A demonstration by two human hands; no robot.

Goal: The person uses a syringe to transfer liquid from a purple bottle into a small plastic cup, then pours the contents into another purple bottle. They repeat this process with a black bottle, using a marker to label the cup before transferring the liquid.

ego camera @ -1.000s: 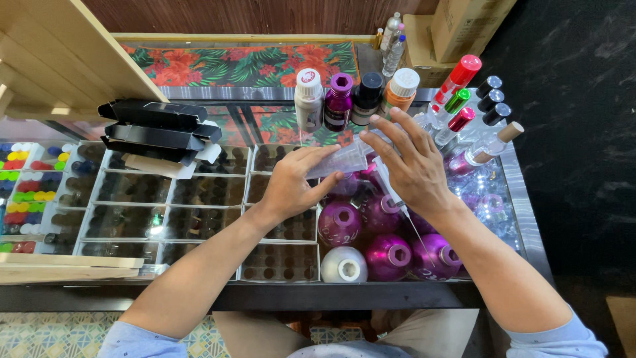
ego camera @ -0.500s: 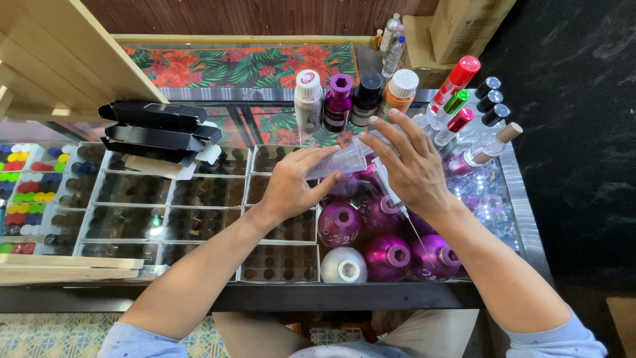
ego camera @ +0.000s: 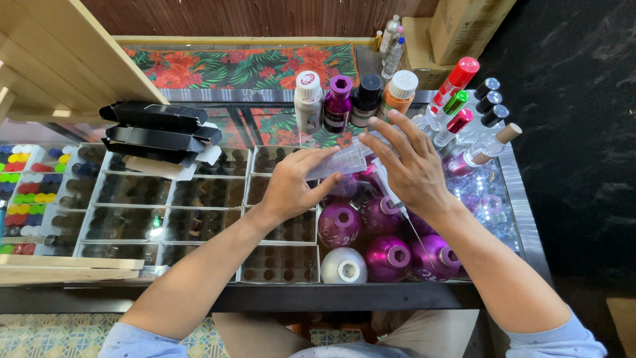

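My left hand (ego camera: pixel 291 189) grips a clear plastic tube (ego camera: pixel 339 162), held slantwise above a group of metallic purple bottles (ego camera: pixel 339 224). My right hand (ego camera: pixel 411 166) hovers at the tube's far end with its fingers spread and its fingertips touching that end. A thin needle with a white hub (ego camera: pixel 404 212) runs down from under my right palm towards the purple bottles; the grip on it is hidden. A silver bottle (ego camera: pixel 344 266) stands at the front of the group.
Trays of small dark vials (ego camera: pixel 199 192) fill the counter's left and middle. Black boxes (ego camera: pixel 156 129) are stacked on them. Coloured caps (ego camera: pixel 20 192) lie far left. Taller bottles (ego camera: pixel 338 103) and capped spray bottles (ego camera: pixel 457 79) stand behind and to the right. The counter's edge (ego camera: pixel 530 225) is at right.
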